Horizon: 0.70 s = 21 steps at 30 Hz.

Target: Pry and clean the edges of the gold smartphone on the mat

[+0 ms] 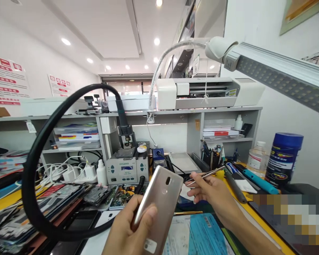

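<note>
A gold smartphone (pixel 166 202) is held up in my left hand (pixel 134 226), its back facing me. My thumb presses on the back near the fingerprint sensor, and the fingers wrap round the left edge. A small white sticker (pixel 150 245) is on the phone's lower back. Just right of the phone, my right hand (pixel 208 189) pinches thin metal tweezers (pixel 211 173), which lie across its fingers. The tips of the tweezers are hard to make out. Below both hands lies a blue and white pad (pixel 206 232).
A hot-air station (pixel 127 169) with a thick black hose (pixel 29 177) looping across the left stands behind. Stacked phone parts (pixel 42 212) crowd the left side. At right are a blue-capped can (pixel 283 159), a clear bottle (pixel 257 157) and a teal-handled tool (pixel 260 181). An LED lamp (pixel 279 71) hangs overhead.
</note>
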Tool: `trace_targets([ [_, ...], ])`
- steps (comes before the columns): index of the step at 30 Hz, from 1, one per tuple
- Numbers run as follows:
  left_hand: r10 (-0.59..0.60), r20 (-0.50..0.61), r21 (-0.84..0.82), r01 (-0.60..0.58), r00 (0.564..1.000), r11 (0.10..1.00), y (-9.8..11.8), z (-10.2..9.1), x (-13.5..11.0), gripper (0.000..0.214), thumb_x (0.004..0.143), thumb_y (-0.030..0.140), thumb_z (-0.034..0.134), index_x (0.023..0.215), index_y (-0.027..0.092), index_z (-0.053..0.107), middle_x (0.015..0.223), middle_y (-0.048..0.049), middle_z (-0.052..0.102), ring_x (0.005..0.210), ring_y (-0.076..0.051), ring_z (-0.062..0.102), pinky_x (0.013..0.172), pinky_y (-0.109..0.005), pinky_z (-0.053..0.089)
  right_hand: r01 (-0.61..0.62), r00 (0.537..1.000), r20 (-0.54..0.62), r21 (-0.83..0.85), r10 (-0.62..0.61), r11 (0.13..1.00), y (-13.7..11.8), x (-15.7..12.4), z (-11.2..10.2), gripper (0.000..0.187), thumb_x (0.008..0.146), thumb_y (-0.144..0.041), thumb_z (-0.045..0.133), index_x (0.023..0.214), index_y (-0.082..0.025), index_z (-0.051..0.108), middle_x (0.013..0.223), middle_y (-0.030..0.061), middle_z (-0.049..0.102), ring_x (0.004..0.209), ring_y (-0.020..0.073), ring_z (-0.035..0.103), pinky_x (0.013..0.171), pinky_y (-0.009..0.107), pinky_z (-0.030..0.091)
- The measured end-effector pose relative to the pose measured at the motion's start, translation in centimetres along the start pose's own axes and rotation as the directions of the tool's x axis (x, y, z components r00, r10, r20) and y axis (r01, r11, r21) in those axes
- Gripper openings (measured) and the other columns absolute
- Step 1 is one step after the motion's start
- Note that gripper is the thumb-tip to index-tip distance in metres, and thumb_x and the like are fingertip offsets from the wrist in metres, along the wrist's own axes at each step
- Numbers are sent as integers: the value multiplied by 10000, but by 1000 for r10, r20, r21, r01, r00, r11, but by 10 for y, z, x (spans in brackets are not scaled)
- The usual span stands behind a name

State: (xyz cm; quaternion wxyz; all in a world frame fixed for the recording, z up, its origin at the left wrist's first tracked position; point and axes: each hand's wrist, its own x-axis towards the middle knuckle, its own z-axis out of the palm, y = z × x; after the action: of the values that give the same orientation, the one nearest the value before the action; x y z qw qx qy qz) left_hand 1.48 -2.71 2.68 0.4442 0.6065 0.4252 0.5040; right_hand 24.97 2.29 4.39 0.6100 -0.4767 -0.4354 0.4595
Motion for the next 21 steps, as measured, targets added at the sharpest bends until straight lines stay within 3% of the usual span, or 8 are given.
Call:
trace_targets([
  [2,-103,23,-274,105,994,956,2,1,6,389,831,530,747,1011,198,650,750,12,679,673,-152,648,622,-221,506,13,999,-32,14,-13,1000,0,0,-1,368,807,-429,832,922,-92,738,865,140,816,641,203,757,501,237,598],
  [4,-203,70,-495,210,977,843,-2,3,12,415,795,424,815,1085,179,646,828,-28,738,740,-177,708,689,-242,522,36,997,-68,21,-35,999,-1,0,-2,379,804,-433,834,933,-89,742,889,146,819,685,225,776,542,251,630],
  [8,-333,161,-695,346,929,630,-17,10,21,609,775,228,817,1313,151,541,960,-103,774,872,-260,757,800,-333,554,57,994,-97,26,-54,998,-4,-4,2,379,778,-401,860,969,-95,746,937,140,823,788,271,800,648,290,676],
  [11,-327,239,-745,389,914,541,-23,13,23,724,821,210,747,1458,202,402,1017,-100,774,933,-281,756,833,-369,552,67,996,-59,30,-66,997,-4,-10,9,407,749,-427,875,958,-98,761,952,142,822,827,299,801,697,332,688],
  [13,-340,309,-732,450,888,511,-25,13,24,689,866,283,705,1474,221,387,1017,-105,774,900,-290,760,834,-396,550,111,993,-42,24,-110,994,-4,-18,15,436,729,-470,876,934,-100,774,944,145,822,829,314,798,698,358,691],
  [16,-354,456,-675,577,816,460,-28,13,24,548,916,506,606,1343,166,557,985,-131,770,811,-285,752,806,-407,547,164,986,-19,-53,-165,985,-3,-32,21,462,740,-517,849,953,-111,790,869,133,824,755,309,791,706,394,688],
  [19,-320,588,-599,666,743,445,-29,15,21,734,870,750,470,1080,93,720,892,-154,757,746,-275,728,824,-403,540,221,975,21,-165,-221,961,0,-44,24,404,776,-527,807,951,-164,803,837,105,819,746,300,780,731,395,679],
  [21,-346,578,-562,668,739,488,-28,17,18,793,835,820,440,1023,116,752,874,-147,758,765,-290,727,860,-427,538,251,968,48,-211,-247,945,3,-48,26,347,787,-524,791,916,-203,809,879,88,816,776,288,776,740,368,676],
])
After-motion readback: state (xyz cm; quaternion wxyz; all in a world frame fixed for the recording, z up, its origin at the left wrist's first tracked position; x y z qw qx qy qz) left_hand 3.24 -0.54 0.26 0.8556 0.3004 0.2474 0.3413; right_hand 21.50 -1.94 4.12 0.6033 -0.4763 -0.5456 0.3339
